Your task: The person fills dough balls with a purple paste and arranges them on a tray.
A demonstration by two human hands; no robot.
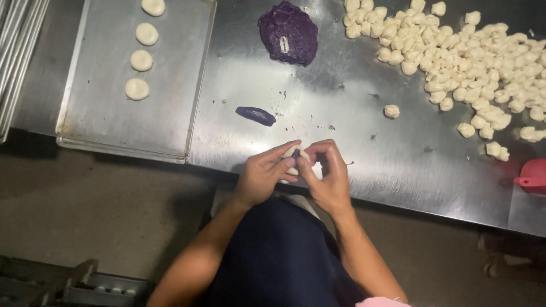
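Both the left hand and right hand are pinching a small white dough piece closed around purple filling, near the steel table's front edge; sealing evenly probably avoids leaks.

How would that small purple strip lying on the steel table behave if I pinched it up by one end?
The purple strip would probably sag or stretch: it looks like the same soft paste as the purple mound. It may stick a little and leave smears, as crumbs dot the steel table around it. Being flattish and elongated, it seems unlikely to roll.
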